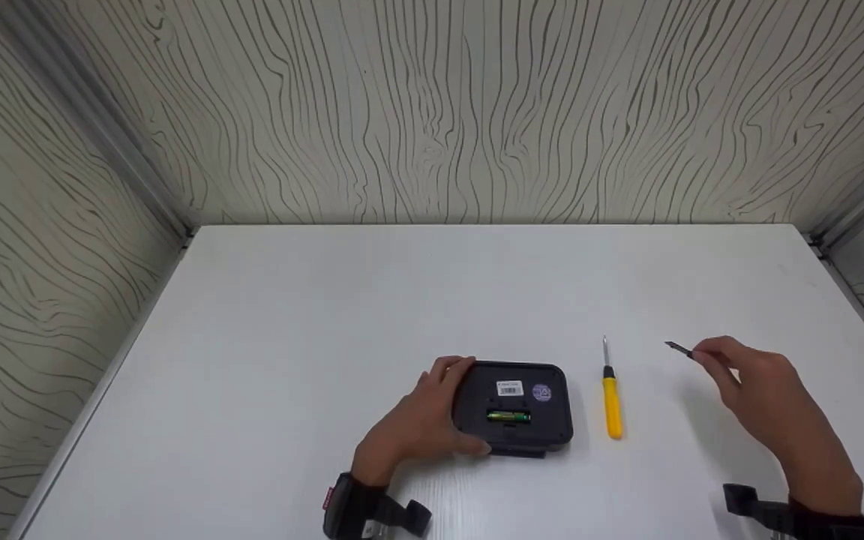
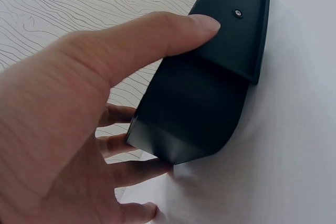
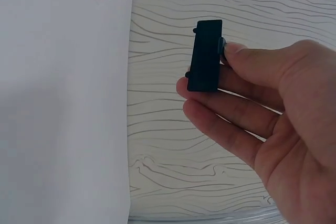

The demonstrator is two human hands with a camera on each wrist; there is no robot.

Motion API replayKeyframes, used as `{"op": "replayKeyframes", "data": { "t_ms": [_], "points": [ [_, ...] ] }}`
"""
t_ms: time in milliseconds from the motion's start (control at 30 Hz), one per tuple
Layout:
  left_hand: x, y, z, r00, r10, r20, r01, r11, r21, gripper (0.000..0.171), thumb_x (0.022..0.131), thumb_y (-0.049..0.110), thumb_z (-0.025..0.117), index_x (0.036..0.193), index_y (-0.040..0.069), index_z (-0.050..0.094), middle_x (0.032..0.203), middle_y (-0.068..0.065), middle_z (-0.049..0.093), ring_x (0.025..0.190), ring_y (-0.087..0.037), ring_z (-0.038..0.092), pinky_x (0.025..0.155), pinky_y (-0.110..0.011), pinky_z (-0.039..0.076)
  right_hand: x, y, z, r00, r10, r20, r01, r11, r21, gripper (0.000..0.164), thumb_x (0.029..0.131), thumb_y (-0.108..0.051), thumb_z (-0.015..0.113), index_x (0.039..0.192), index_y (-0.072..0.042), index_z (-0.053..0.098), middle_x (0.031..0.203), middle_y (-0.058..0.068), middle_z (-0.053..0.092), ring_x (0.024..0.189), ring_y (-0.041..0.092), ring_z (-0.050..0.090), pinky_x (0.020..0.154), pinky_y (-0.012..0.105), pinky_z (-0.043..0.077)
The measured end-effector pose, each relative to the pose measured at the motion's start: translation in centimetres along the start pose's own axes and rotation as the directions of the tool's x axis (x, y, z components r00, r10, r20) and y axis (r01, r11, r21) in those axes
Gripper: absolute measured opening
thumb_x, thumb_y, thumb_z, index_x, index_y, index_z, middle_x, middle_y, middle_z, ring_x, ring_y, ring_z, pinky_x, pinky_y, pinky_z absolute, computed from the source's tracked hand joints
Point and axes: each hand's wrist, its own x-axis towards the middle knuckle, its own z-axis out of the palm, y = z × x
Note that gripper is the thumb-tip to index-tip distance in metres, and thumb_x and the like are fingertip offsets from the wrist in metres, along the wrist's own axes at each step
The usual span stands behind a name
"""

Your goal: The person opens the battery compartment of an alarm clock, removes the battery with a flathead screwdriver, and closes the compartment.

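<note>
A black rounded box-shaped device [image 1: 469,409] lies on the white table with its battery slot facing up. Inside the slot sits a green battery [image 1: 508,416]. My left hand [image 1: 424,420] grips the device by its left side, thumb at the near edge and fingers at the far edge. In the left wrist view the thumb presses on the device's side [image 2: 184,103], near a small screw [image 2: 238,13]. My right hand [image 1: 754,382] is raised over the table at the right. It pinches a small black battery cover [image 3: 206,56] with two pegs along one edge.
Between the device and my right hand lies a yellow-handled screwdriver [image 1: 612,405], its tip pointing to the back. Wood-grain patterned walls [image 1: 432,112] stand behind and at both sides of the white table [image 1: 312,300]. Each wrist wears a black camera strap.
</note>
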Motion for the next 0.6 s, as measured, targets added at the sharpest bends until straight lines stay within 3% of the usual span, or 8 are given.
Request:
{"op": "replayKeyframes", "data": {
  "t_ms": [67,300,400,600],
  "points": [
    [0.0,0.0,0.0,1.0,0.002,0.003,-0.002,1.0,-0.001,0.11,0.066,0.047,0.085,0.154,0.02,0.025,0.151,0.002,0.03,0.133,-0.024,0.044,0.115,-0.054,0.031,-0.3,0.6,0.0,1.0,0.011,-0.004,-0.011,1.0,0.003,0.017,0.078,0.006,0.073,0.09,-0.005,0.067,0.076,0.01,0.073,0.07,0.005,0.062,0.058,0.007,0.037],
    [0.0,-0.1,0.0,1.0,-0.009,0.007,0.01,1.0,-0.003,0.11,0.066,0.048,0.085,0.154,0.021,0.025,0.151,0.003,0.03,0.135,-0.027,0.042,0.109,-0.055,0.038,-0.6,1.8,0.6,0.992,0.089,0.088,-0.089,0.996,-0.012,0.014,0.082,0.004,0.071,0.094,-0.003,0.066,0.08,0.012,0.074,0.076,0.033,0.068,0.055,0.023,0.045],
    [0.0,0.0,0.0,1.0,-0.014,0.01,0.014,1.0,-0.005,0.11,0.066,0.048,0.085,0.154,0.022,0.024,0.151,0.003,0.03,0.135,-0.029,0.042,0.106,-0.055,0.041,-0.7,2.2,0.7,0.985,0.115,0.129,-0.113,0.993,-0.023,0.013,0.083,0.002,0.07,0.094,-0.003,0.066,0.082,0.012,0.074,0.075,0.028,0.068,0.056,0.026,0.047],
    [0.0,-0.1,0.0,1.0,-0.009,0.009,0.009,1.0,-0.002,0.11,0.066,0.048,0.085,0.154,0.022,0.024,0.151,0.003,0.03,0.135,-0.028,0.042,0.107,-0.055,0.04,-1.1,3.4,0.9,0.961,0.177,0.213,-0.175,0.984,-0.026,0.012,0.083,0.001,0.07,0.094,-0.005,0.069,0.086,0.011,0.074,0.074,-0.002,0.056,0.06,0.025,0.047]
  ]
}}
